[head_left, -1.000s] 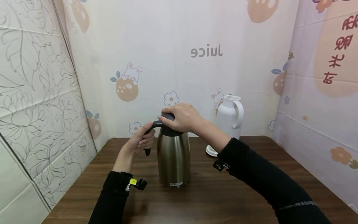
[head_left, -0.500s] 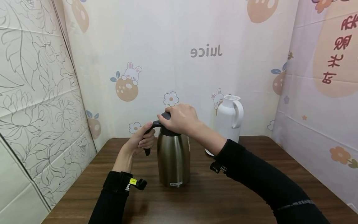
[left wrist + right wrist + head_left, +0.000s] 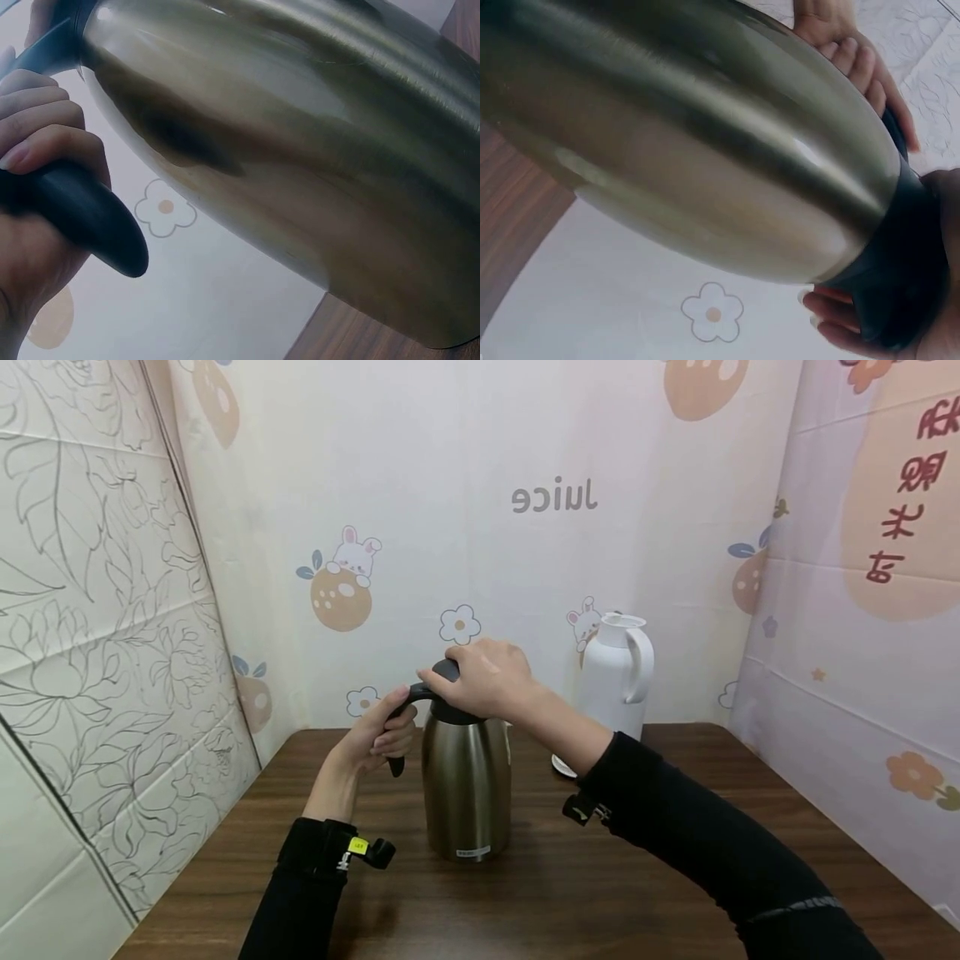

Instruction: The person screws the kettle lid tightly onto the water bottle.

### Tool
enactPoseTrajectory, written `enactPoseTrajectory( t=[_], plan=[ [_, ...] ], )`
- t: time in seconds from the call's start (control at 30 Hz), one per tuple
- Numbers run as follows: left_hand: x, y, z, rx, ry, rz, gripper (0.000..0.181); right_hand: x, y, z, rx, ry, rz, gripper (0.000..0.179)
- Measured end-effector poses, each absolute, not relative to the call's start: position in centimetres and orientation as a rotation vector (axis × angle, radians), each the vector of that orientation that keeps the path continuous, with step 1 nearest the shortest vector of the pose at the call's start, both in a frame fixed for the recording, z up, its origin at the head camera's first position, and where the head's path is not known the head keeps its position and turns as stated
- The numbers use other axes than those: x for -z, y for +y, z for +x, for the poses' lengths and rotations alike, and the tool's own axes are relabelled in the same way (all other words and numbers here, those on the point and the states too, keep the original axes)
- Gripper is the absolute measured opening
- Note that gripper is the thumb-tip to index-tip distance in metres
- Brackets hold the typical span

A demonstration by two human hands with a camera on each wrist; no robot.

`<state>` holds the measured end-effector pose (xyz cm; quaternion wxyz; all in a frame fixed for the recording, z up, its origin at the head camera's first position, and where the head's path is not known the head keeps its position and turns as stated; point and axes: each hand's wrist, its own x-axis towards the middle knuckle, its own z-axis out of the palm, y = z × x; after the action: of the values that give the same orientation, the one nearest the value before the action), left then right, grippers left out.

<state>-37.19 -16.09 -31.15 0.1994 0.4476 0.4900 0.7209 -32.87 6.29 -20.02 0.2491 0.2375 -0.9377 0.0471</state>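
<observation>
The surface (image 3: 525, 902) stretches before and either side of the steel jug (image 3: 467, 793), its far edge well behind. The jug stands upright, long axis vertical, handle (image 3: 396, 767) pointing left; the left grip (image 3: 371, 735) curls round it, the right grip (image 3: 491, 675) clasps the black lid (image 3: 452, 713) on top

I have the left hand (image 3: 381, 733) curled in a firm grip, left thumb (image 3: 395, 697) uppermost, forearm (image 3: 300, 885) angled upward. My right hand (image 3: 491, 678) sits higher, palm down, fingers bent; the right arm (image 3: 697, 827) slants in from the lower right.
</observation>
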Motion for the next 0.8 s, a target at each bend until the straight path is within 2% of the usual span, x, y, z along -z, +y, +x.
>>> enactPoseTrajectory(
  t=[0.23, 0.4, 0.8],
  plan=[
    [31.2, -16.0, -37.4, -2.014, 1.356, 1.27, 0.057, 19.2, 8.4, -34.3, -0.268, -2.594, 0.986, 0.061],
    [31.4, -16.1, -37.6, -2.018, 1.345, 1.265, 0.057, 19.0, 9.8, -35.9, -0.471, -2.596, 1.218, 0.058],
    [31.2, -16.1, -37.2, -2.0, 1.348, 1.26, 0.057, 19.6, 10.3, -36.7, -0.857, -2.503, 1.31, 0.045]
  ],
)
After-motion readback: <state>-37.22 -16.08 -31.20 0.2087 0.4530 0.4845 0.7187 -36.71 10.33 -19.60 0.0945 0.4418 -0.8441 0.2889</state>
